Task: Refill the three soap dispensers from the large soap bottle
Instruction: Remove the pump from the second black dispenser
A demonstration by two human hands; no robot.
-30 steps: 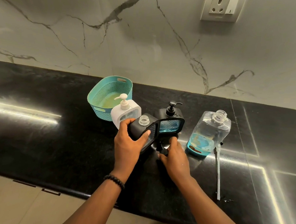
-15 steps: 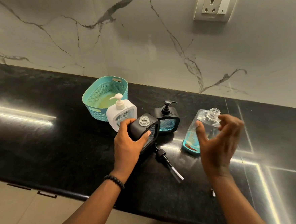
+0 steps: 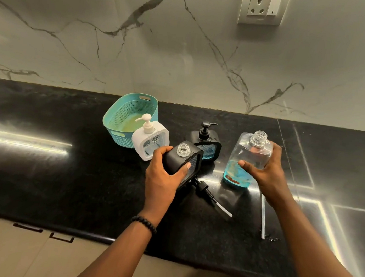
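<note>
My left hand (image 3: 163, 178) grips an uncapped black dispenser (image 3: 183, 158), tilted on the black counter (image 3: 45, 172). Its black pump (image 3: 208, 191) lies on the counter just in front of it. My right hand (image 3: 265, 172) grips the large clear soap bottle (image 3: 247, 156), which has an open neck and a little blue soap at the bottom. Behind stand a white dispenser (image 3: 150, 139) and a second black dispenser (image 3: 206, 140), both with pumps on; the black one shows blue soap.
A teal perforated basket (image 3: 129, 115) stands behind the white dispenser. A clear pump tube (image 3: 263, 217) lies on the counter at the right. A wall socket (image 3: 262, 7) is on the marble backsplash. The counter's front edge runs below my wrists.
My right hand let go of the black pump on the counter, moved right and closed round the large soap bottle. My left hand has kept hold of the uncapped black dispenser.
</note>
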